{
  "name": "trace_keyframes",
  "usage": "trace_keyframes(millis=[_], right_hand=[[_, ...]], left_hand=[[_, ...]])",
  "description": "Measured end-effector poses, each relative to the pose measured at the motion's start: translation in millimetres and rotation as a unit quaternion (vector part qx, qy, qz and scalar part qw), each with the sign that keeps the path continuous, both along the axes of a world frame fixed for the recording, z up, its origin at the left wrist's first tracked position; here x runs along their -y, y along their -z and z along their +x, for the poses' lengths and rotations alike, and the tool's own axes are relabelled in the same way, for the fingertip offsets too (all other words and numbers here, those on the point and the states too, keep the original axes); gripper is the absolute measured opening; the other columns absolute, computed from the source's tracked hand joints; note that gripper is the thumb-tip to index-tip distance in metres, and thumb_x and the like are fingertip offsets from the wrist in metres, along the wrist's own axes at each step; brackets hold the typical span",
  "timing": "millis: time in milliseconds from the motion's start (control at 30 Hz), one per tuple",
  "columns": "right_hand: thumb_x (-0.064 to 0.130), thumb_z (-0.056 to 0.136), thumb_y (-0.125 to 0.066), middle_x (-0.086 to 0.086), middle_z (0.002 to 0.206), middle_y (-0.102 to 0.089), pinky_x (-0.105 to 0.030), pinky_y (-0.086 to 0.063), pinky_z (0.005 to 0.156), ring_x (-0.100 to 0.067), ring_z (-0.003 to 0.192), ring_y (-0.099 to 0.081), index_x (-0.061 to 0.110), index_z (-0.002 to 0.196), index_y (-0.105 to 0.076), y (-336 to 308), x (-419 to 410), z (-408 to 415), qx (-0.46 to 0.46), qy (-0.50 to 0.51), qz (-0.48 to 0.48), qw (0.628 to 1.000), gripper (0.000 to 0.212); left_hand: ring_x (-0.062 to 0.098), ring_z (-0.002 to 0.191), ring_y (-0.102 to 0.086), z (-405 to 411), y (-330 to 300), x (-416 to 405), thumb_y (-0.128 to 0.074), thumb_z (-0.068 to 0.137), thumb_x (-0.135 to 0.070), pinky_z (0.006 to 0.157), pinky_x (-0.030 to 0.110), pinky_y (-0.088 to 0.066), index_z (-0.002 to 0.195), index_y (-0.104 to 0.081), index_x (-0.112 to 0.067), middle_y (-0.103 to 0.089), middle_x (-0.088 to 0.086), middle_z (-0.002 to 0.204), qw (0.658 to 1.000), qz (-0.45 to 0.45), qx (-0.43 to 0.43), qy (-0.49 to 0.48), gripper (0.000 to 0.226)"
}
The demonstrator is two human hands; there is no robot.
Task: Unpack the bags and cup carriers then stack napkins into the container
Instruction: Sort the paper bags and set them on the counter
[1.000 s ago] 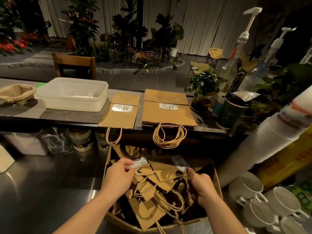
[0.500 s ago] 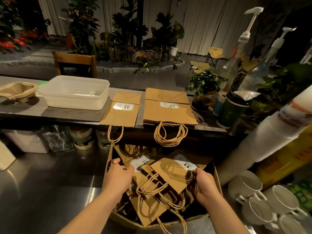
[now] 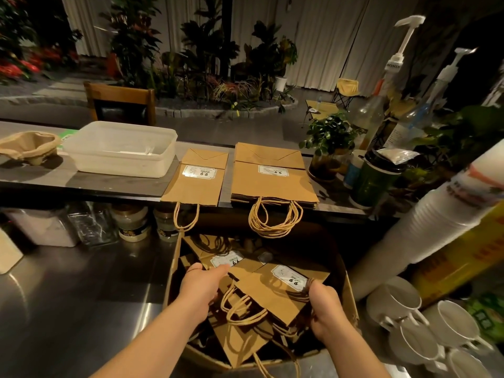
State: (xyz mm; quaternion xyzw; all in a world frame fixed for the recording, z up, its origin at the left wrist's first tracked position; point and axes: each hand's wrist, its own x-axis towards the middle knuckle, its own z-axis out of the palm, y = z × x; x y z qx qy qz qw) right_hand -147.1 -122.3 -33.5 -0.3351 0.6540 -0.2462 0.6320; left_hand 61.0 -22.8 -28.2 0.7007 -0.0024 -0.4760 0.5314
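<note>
A cardboard box on the steel counter holds several flat brown paper bags with twine handles. My left hand grips the left side of a bunch of bags inside the box. My right hand grips the right edge of the same bunch beside a white label. On the raised ledge lie a single small bag and a stack of larger bags. A white plastic container stands left of them, with a pulp cup carrier at the far left.
Jars sit under the ledge at left. A tall stack of white cups leans in from the right, above white mugs. Syrup pump bottles, a potted plant and a green cup crowd the ledge's right end.
Both hands have gathered loose bags in the box into one bunch and now hold it from either side, lifted slightly. The camera has tilted a little.
</note>
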Motion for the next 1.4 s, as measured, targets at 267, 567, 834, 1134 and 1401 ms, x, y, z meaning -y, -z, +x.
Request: trace_keyframes(millis=[267,567,834,1134,1401], right_hand=[[0.015,0.097,-0.060,-0.017,0.099,-0.074,-0.046,-0.061,0.084,-0.036,0.098,-0.070,0.009,0.107,-0.059,-3,-1,4,-0.037,-0.006,0.010,0.999,0.012],[0.025,0.098,-0.058,-0.016,0.083,-0.074,-0.029,-0.045,0.054,-0.021,0.063,-0.054,0.006,0.107,-0.069,-5,-4,-4,-0.060,-0.001,0.041,0.997,0.024],[0.010,0.101,-0.055,-0.020,0.098,-0.074,-0.045,-0.057,0.087,-0.034,0.091,-0.069,0.005,0.107,-0.066,-15,-8,2,0.006,0.004,0.026,1.000,0.013],[0.016,0.106,-0.048,-0.021,0.094,-0.077,-0.053,-0.061,0.083,-0.038,0.091,-0.075,0.006,0.114,-0.063,-24,-10,-6,0.053,-0.026,-0.018,0.998,0.019],[0.021,0.101,-0.057,-0.014,0.088,-0.078,-0.049,-0.060,0.081,-0.037,0.087,-0.075,0.010,0.112,-0.063,-29,-25,-3,0.042,-0.093,-0.063,0.993,0.017]], left_hand=[[0.036,0.126,-0.055,-9,0,10,-0.087,0.080,-0.015,0.107,0.053,-0.047,0.158,-0.029,-0.019,-0.055,0.014,0.140,1.000,0.010,0.024,-0.010,0.098],[0.021,0.101,-0.069,-13,4,-8,-0.083,0.084,-0.019,0.087,0.043,-0.058,0.122,-0.059,-0.027,-0.072,-0.001,0.108,0.994,-0.002,0.082,0.077,0.046],[0.020,0.100,-0.073,-7,3,-20,-0.068,0.098,-0.019,0.077,0.035,-0.057,0.129,-0.059,-0.027,-0.076,-0.002,0.109,0.991,-0.019,0.059,0.119,0.033],[0.022,0.100,-0.066,0,-6,-24,-0.052,0.106,-0.019,0.073,0.036,-0.048,0.120,-0.058,-0.026,-0.072,0.004,0.107,0.993,-0.021,0.026,0.116,0.016],[0.028,0.108,-0.066,-8,-10,-31,-0.049,0.106,-0.020,0.095,0.046,-0.050,0.124,-0.063,-0.023,-0.073,0.007,0.112,0.990,-0.053,0.036,0.124,0.022]])
